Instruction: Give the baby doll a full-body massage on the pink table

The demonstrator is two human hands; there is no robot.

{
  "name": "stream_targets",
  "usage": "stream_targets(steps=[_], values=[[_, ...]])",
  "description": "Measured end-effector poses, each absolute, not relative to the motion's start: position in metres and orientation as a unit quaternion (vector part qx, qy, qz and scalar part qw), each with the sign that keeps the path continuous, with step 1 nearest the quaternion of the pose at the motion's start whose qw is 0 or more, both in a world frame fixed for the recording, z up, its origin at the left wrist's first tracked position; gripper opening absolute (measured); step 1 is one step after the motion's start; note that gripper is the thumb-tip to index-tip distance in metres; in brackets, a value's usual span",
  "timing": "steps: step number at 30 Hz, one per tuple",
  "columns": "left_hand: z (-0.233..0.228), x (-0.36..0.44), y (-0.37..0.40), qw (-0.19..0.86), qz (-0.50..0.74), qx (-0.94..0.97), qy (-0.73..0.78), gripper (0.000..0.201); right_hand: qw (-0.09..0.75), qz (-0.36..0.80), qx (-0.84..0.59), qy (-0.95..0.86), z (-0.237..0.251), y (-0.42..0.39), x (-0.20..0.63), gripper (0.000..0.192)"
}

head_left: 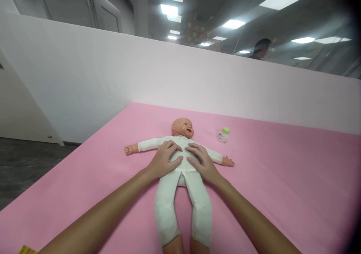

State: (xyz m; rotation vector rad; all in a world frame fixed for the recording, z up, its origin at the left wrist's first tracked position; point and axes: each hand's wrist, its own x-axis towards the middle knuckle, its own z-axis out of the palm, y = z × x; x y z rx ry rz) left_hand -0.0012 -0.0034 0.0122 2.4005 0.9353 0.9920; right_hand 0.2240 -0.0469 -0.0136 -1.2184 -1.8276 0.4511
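Hands (165, 158) flat on doll (180, 178); bottle's (223, 135) contents unclear.

No readable text, brand or number is being shown anywhere. A label with dark print is being carried by the small bottle (223, 135) at the far right, but it is too small to be read.

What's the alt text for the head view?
Both hands, left hand and right hand, lie flat on the torso of a baby doll in a white suit, face up on a pink sheet. A small green-capped bottle stands beside its head.
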Motion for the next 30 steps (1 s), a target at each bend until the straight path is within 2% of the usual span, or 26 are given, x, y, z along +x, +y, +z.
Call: stream_targets(steps=[6, 13, 17, 23, 30], values=[[0.007, -0.001, -0.002, 0.181, 0.368, 0.851, 0.329, 0.020, 0.432, 0.187, -0.490, -0.733, -0.013, -0.047, 0.223, 0.038], [-0.003, -0.003, 0.002, 0.160, 0.358, 0.865, 0.312, 0.041, 0.398, 0.209, -0.486, -0.749, -0.014, -0.046, 0.223, 0.052], [-0.007, -0.004, 0.004, 0.161, 0.347, 0.867, 0.319, 0.045, 0.418, 0.197, -0.483, -0.744, -0.014, -0.044, 0.222, 0.046], [0.000, -0.005, 0.003, 0.155, 0.354, 0.870, 0.308, 0.038, 0.447, 0.178, -0.472, -0.738, -0.010, -0.043, 0.218, 0.034], [0.008, -0.005, 0.001, 0.149, 0.350, 0.871, 0.310, 0.029, 0.458, 0.174, -0.465, -0.738, -0.009, -0.043, 0.217, 0.031]])
